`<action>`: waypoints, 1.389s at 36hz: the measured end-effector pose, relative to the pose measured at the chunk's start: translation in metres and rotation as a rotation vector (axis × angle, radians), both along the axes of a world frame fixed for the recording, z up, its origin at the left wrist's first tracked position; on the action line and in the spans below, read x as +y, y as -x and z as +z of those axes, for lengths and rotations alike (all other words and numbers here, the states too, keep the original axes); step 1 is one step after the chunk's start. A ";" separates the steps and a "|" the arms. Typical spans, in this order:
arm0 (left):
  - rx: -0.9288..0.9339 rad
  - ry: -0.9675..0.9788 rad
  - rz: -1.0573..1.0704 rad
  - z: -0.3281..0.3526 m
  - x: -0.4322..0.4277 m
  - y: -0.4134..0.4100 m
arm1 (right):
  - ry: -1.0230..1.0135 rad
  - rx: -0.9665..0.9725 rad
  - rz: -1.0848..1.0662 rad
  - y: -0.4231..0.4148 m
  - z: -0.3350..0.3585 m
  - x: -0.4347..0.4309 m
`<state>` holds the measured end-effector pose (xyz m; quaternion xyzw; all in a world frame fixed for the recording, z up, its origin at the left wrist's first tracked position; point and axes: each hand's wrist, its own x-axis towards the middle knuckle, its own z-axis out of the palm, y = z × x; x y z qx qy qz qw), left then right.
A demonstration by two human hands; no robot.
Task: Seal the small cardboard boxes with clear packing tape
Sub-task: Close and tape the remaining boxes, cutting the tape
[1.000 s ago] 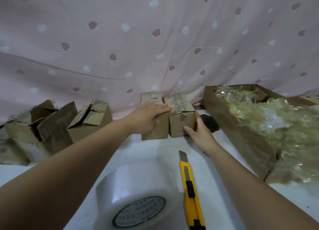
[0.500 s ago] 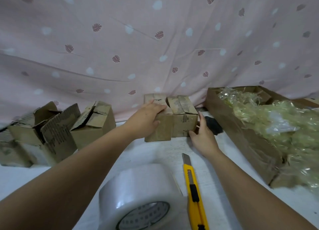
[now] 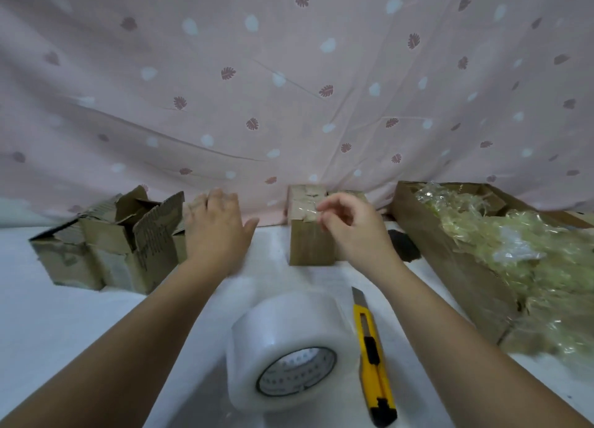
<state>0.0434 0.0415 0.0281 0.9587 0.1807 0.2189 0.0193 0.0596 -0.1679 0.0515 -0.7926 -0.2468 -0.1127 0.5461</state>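
Dim, soft even light, faint shadows, wide-angle bending at edges, slight motion blur

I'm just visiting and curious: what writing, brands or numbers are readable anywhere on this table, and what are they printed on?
Nothing here can be read as words.
Core label of the tape roll: rings of printed characters, too blurred to read.
Raised flap of the open cardboard box: dark printed lines, too blurred to read.
Yellow utility knife: no writing shows.
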 end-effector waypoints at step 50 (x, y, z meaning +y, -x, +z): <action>-0.278 0.018 0.026 -0.065 0.006 0.211 | 0.008 -0.083 -0.451 0.179 -0.065 0.010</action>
